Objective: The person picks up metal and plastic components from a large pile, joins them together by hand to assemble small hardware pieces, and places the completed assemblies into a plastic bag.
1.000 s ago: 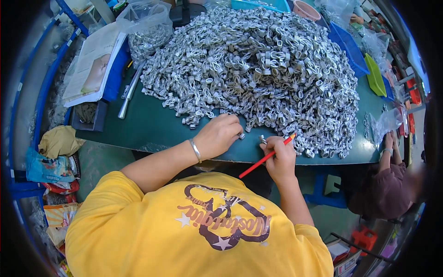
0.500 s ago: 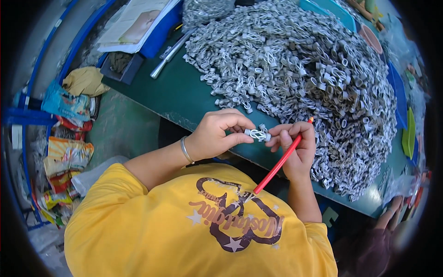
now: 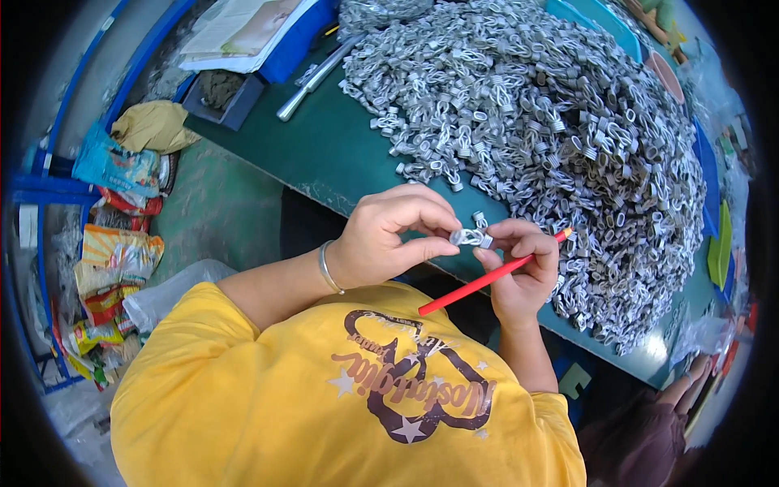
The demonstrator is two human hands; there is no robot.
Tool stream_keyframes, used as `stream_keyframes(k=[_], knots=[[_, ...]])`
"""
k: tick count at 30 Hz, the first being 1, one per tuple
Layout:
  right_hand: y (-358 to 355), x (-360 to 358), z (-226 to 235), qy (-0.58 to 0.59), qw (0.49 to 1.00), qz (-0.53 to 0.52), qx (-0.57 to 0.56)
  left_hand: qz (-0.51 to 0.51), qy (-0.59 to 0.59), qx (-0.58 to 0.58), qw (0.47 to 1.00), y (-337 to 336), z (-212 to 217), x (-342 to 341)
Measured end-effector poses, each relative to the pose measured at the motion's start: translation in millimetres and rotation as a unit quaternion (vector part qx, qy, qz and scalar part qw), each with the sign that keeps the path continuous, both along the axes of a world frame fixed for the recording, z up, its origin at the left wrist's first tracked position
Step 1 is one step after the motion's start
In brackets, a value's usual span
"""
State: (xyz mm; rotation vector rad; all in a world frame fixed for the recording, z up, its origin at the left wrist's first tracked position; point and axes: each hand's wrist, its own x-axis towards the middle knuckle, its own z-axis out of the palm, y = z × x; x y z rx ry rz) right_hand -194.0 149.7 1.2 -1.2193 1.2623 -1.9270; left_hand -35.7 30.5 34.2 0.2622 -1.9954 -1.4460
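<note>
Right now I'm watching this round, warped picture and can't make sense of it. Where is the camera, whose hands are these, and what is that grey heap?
The camera sits on the person's head and looks down through a fisheye lens, so straight edges bend. Both hands are the person's own, below a yellow shirt. The left hand and right hand pinch one small metal clip between their fingertips. The right hand also holds a red pencil. Beyond them, a green table bears a large heap of metal clips. Snack bags lie on the floor at left.
</note>
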Motion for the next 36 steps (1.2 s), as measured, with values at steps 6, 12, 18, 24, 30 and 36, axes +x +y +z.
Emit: stream_keyframes(k=[6,12,18,24,30,36], knots=[[6.4,17.5,11.1,0.058,0.996,-0.057,-0.039,-0.105,-0.051,0.337,0.934,-5.4,-7.6,9.5],[11.9,31.2,15.4,0.089,0.994,-0.063,-0.007,-0.155,-0.025,0.44,0.884,-16.2,-18.0,16.8],[31.8,11.4,6.9,0.05,0.968,-0.205,0.132,-0.188,-0.237,0.449,0.841,-34.8,-36.1,67.7],[18.2,9.5,-8.3,0.367,0.875,-0.227,0.218,-0.145,-0.307,0.424,0.84,-18.0,-79.4,68.1],[9.7,14.1,-14.6,0.284,0.912,-0.224,0.194,-0.208,-0.301,0.389,0.845,-12.0,-57.9,54.7],[8.4,35.0,0.8,-0.226,0.965,0.01,0.136,-0.113,-0.086,0.452,0.881,-4.4,-32.2,33.8]])
